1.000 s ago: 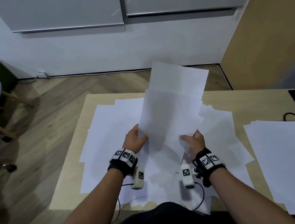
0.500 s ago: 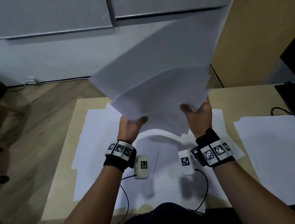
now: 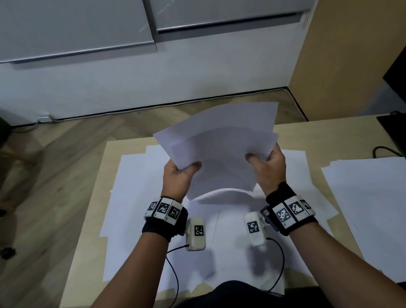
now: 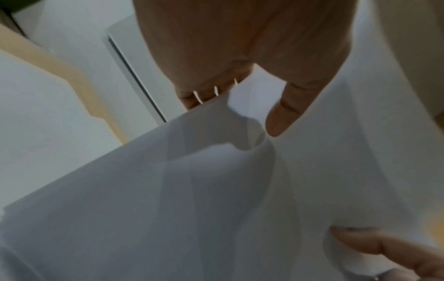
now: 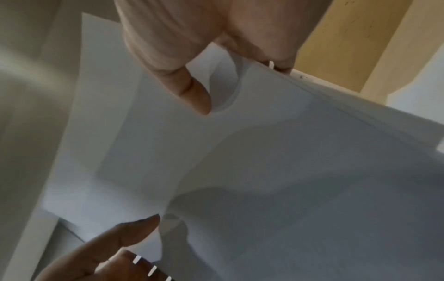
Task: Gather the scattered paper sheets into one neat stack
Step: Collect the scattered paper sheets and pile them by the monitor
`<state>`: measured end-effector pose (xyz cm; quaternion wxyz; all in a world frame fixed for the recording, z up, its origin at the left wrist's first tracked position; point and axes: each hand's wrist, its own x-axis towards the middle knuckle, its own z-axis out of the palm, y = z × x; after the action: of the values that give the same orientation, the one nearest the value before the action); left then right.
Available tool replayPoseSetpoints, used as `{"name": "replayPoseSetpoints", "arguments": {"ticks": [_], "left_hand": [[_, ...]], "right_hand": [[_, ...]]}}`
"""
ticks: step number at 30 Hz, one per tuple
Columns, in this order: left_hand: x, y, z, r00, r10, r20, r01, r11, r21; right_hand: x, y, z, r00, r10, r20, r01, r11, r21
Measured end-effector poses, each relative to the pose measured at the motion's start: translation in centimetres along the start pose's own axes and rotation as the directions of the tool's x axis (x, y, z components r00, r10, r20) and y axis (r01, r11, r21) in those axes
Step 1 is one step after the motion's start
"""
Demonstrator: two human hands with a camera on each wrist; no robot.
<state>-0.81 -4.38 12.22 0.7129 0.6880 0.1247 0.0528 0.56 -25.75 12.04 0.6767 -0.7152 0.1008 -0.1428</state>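
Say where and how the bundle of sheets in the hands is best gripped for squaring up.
By its two side edges, one hand from each side, as the left hand and right hand grip now. The bundle is wide, limp and fanned at its far corners, so side grips probably let it be tapped even.

Both forearms reach forward, raised and roughly parallel. The left hand and the right hand face each other, thumbs on top and fingers curled beneath, each pinching something.
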Motion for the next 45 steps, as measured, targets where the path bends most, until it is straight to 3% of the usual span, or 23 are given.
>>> {"name": "replayPoseSetpoints", "arguments": {"ticks": [3,8,11,16,22,25,29,34,36,41,45], "left_hand": [[-0.1,-0.3,-0.3,0.998,0.059,0.0,-0.059,0.997,0.046],[-0.2,-1.3,0.1,0.999,-0.052,-0.003,0.052,0.99,0.131],[-0.1,-1.0,0.6,0.999,-0.041,0.023,0.037,0.989,0.143],[-0.3,0.2,0.3,0.997,0.065,-0.028,-0.065,0.998,0.015],[0.1,-1.6,0.1,0.998,-0.068,-0.002,0.067,0.992,0.107],[-0.1,-0.8,1.0,1.0,-0.022,0.005,0.021,0.996,0.091],[0.0,-0.2,0.8,0.996,0.029,-0.08,-0.031,0.999,-0.031],[-0.3,-3.7,-0.2,0.988,-0.146,-0.054,0.149,0.988,0.042],[-0.6,-4.2,-0.1,0.98,-0.195,-0.045,0.196,0.981,0.011],[-0.6,-3.3,-0.3,0.992,-0.11,-0.06,0.108,0.993,-0.045],[-0.7,-3.9,-0.5,0.99,-0.128,-0.057,0.128,0.992,-0.006]], "right_hand": [[0.0,0.8,-0.2,0.999,0.041,-0.012,-0.041,0.999,0.0],[-0.5,2.5,0.1,0.982,0.183,0.043,-0.178,0.979,-0.099],[-0.3,1.8,0.3,0.988,0.154,0.027,-0.151,0.984,-0.091],[0.1,1.7,0.1,0.997,0.071,-0.039,-0.073,0.996,-0.05],[-0.3,3.1,0.8,0.992,0.129,-0.003,-0.128,0.98,-0.155],[-0.1,1.7,1.3,0.995,0.102,-0.023,-0.104,0.985,-0.135],[-0.1,1.4,0.8,0.995,0.049,-0.087,-0.056,0.995,-0.081],[-0.7,4.4,0.5,0.98,0.197,0.01,-0.193,0.968,-0.16],[-1.0,4.8,0.6,0.973,0.231,-0.006,-0.23,0.967,-0.109],[-1.5,3.6,0.1,0.986,0.15,-0.071,-0.15,0.989,0.001],[-1.9,4.3,0.1,0.985,0.174,0.018,-0.173,0.983,-0.056]]}}
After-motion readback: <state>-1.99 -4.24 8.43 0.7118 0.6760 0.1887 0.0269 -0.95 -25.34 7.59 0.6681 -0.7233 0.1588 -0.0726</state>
